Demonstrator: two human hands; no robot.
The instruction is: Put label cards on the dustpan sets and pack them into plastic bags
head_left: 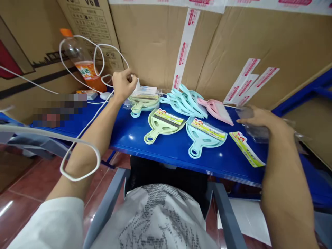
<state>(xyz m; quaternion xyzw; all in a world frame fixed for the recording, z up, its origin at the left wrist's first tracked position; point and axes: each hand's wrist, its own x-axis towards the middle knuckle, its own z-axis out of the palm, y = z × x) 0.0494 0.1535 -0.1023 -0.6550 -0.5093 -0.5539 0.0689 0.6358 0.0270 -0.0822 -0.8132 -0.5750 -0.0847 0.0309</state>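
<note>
My left hand (124, 84) is raised at the back of the table with its fingers curled into a pinch; whatever they hold is hidden. Just below it lies a bagged dustpan set (145, 102) in pale green and blue. At the right, my right hand (260, 117) has its thumb and fingers around a clear plastic bag (243, 113), slightly blurred. A green dustpan with brush (164, 125) and a blue dustpan with brush (204, 136), both carrying label cards, lie in front. Beside them rests a loose label card (246, 149).
Several blue dustpans (183, 102) are piled at the back beside a pink dustpan (216, 110). An orange soda bottle (88, 71) stands back left. A white cable (85, 135) loops over my left forearm. Cardboard (158, 45) walls the rear of the blue table (124, 138).
</note>
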